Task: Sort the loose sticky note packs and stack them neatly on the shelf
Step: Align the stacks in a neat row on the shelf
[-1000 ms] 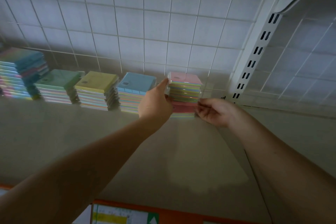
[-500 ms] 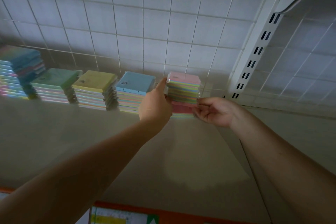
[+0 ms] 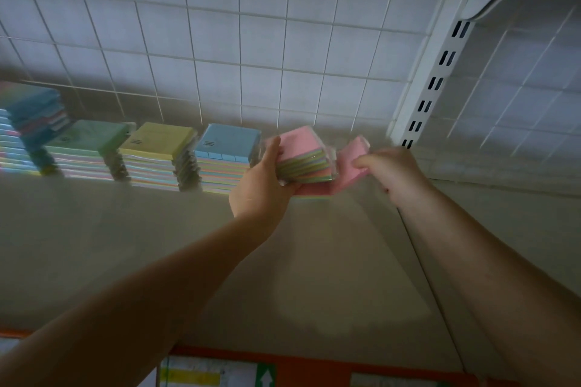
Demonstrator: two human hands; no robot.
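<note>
Both hands' fingers (image 3: pixel 361 163) around sticky-note packs (image 3: pixel 303 163)

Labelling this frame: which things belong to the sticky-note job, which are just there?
Job: left hand holding pink-topped stack; right hand pinching pink pack; blue stack, yellow stack, green stack; shelf.
Just there: grid back panel, slotted upright, price strip.

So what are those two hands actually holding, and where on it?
The left hand grips a pink-topped bundle of packs by its left side. The right hand pinches a single pink pack by its right edge.
</note>
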